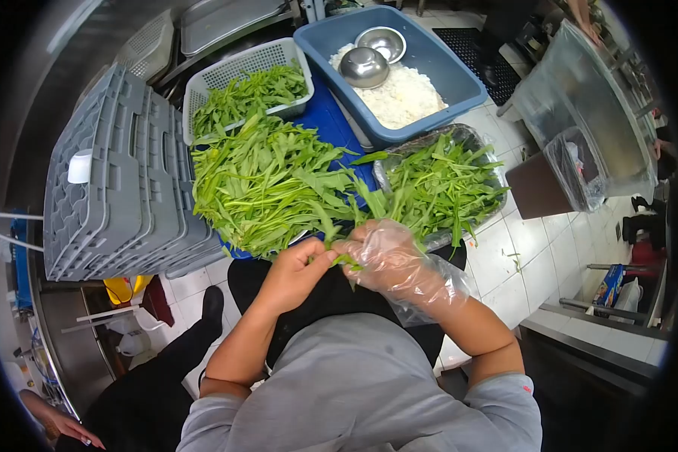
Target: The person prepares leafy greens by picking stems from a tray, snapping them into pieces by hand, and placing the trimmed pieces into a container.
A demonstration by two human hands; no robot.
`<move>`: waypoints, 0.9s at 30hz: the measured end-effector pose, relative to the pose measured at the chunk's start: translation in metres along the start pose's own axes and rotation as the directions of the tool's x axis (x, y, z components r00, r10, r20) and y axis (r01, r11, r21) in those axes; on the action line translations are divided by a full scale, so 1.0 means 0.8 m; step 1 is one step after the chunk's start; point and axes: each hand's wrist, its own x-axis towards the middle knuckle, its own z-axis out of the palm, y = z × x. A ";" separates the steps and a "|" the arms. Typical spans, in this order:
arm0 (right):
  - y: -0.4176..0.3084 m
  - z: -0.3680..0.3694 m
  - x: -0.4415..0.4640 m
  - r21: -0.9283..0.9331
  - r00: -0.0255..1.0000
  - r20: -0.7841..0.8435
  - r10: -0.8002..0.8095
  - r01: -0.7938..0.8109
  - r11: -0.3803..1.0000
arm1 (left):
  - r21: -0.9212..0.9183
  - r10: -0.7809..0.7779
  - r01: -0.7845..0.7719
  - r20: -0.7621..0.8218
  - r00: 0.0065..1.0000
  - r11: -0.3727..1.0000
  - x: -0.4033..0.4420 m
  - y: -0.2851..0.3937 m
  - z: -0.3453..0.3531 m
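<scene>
From our hands, a leafy pile (267, 181) lies at eleven o'clock and a filled tray (471, 137) at one, while our left hand (297, 273) pinches greens (346, 259) that our gloved right hand's (388, 260) curled fingers also grip.

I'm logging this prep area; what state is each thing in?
Left hand: bare, pinching a leafy sprig
Right hand: gloved, gripping that sprig
Leafy heap: loose
Perforated basket: filled with greens
Lined container: filled with greens
Blue tub: uncovered, holding white food
Rear metal bowl: upright
Gray racks: stacked
Brown bin: lined
</scene>
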 end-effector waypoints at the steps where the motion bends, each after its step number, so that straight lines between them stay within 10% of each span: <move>1: 0.003 -0.005 -0.006 0.000 0.998 0.002 0.063 -0.063 0.998 | 0.126 0.098 -0.098 0.008 0.995 0.987 0.006 0.007 0.011; 5: 0.053 0.005 -0.045 0.317 0.884 -0.223 0.411 -0.332 0.888 | 0.258 0.314 -0.320 0.066 0.947 0.911 0.032 0.047 0.051; 7: 0.078 -0.027 -0.062 0.896 0.536 -0.144 0.832 -0.287 0.340 | 0.218 0.375 -0.371 0.026 0.927 0.902 0.041 0.060 0.069; 9: 0.107 -0.069 -0.093 0.921 0.324 -0.229 0.918 -0.232 0.311 | 0.230 0.453 -0.427 -0.074 0.888 0.875 0.063 0.063 0.086; 12: 0.124 -0.141 -0.134 0.854 0.344 -0.293 0.892 -0.325 0.406 | 0.367 0.609 -0.594 0.089 0.788 0.716 0.149 0.025 0.128; 18: 0.082 -0.179 -0.118 0.630 0.589 -0.369 0.719 -0.410 0.659 | 0.579 0.107 -0.164 0.131 0.986 0.799 0.221 -0.010 0.153; 19: 0.072 -0.175 -0.129 0.659 0.411 -0.231 0.882 -0.601 0.452 | 0.468 0.322 -0.359 0.160 0.933 0.808 0.215 -0.012 0.153; 21: 0.100 -0.151 -0.120 0.791 0.588 0.043 0.808 -0.514 0.332 | 0.298 0.589 -0.610 0.168 0.791 0.734 0.194 -0.001 0.147; 24: 0.091 -0.102 -0.059 0.926 0.685 0.067 0.725 -0.313 0.210 | -0.203 0.499 -0.456 0.329 0.802 0.866 0.140 0.028 0.128; 27: 0.066 -0.072 0.017 0.997 0.520 0.005 0.854 -0.069 0.036 | -0.111 0.461 -0.448 0.285 0.841 0.887 0.110 0.035 0.096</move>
